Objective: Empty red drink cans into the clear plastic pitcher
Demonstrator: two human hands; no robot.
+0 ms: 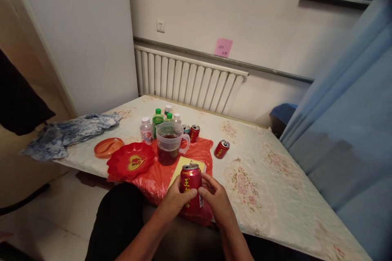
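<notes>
Both my hands hold one upright red drink can (pixel 190 179) with its pull tab raised, close to my lap at the near edge of the mattress. My left hand (pixel 175 200) wraps its left side and my right hand (pixel 216 200) its right side. Just beyond the can lies a yellow pad (pixel 183 164) on a red plastic bag (pixel 159 177). Behind that stands a clear plastic jug (pixel 169 142) partly filled with dark liquid.
A red dish (pixel 130 160) and an orange lid (pixel 108 147) lie at the left. Several small bottles (pixel 157 120) and two cans (pixel 194 132) stand behind the jug. Another can (pixel 221 149) lies on its side. Crumpled cloth (pixel 69 132) lies far left; a blue curtain (pixel 352 130) hangs right.
</notes>
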